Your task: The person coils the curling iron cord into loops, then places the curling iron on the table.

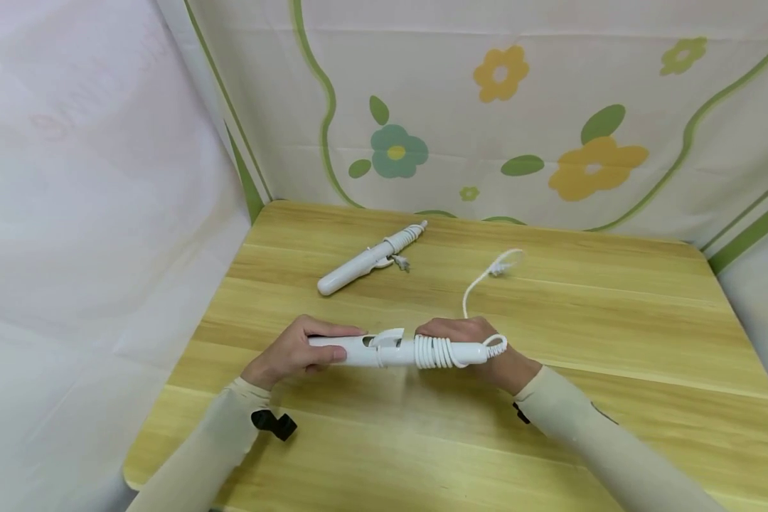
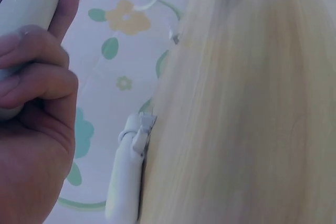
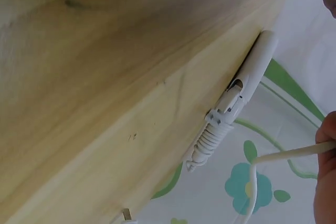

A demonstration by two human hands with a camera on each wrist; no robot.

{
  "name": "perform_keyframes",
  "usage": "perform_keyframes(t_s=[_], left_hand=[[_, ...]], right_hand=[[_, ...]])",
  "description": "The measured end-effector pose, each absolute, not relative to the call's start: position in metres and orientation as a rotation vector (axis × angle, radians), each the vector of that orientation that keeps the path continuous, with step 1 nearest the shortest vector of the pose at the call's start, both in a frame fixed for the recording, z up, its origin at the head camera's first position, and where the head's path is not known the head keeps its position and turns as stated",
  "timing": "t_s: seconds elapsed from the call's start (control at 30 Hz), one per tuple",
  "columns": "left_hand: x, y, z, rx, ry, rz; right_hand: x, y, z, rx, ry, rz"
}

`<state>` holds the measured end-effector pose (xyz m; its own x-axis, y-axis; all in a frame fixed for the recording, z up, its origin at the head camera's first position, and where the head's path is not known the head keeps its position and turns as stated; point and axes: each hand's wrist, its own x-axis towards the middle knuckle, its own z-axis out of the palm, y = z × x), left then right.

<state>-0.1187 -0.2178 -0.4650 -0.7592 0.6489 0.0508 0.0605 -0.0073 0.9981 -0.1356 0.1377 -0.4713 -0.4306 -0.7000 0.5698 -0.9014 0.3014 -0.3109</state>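
Observation:
My left hand (image 1: 294,348) grips one end of a white curling iron (image 1: 393,354), thumb along the near side. The iron lies level across the view, close over the table, its clip lever (image 1: 389,337) facing away from me. Several turns of white cord (image 1: 436,352) wrap its other end. Behind those turns is my right hand (image 1: 508,368), pinching the cord (image 3: 294,153), as the right wrist view shows. A loose length of cord runs from there to the plug (image 1: 499,269). In the left wrist view the left fingers (image 2: 44,85) curl round the white barrel (image 2: 31,1).
A second white curling iron (image 1: 355,270), its cord wound round it and its plug (image 1: 400,262) beside it, lies farther back on the wooden table (image 1: 614,313). Flower-printed fabric (image 1: 448,92) hangs behind the table, and plain white fabric (image 1: 89,213) at the left.

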Motion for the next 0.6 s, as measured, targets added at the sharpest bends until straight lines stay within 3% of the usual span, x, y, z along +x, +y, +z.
perform_keyframes(t_s=[0.2, 0.6], left_hand=[[-0.117, -0.206, -0.465, 0.705, 1.934, 1.895], [-0.117, -0.200, -0.456, 0.244, 2.169, 2.024]], right_hand=[[-0.127, 0.142, -0.477, 1.309, -2.311, 0.768], [-0.126, 0.134, -0.482, 1.112, -2.442, 0.937]])
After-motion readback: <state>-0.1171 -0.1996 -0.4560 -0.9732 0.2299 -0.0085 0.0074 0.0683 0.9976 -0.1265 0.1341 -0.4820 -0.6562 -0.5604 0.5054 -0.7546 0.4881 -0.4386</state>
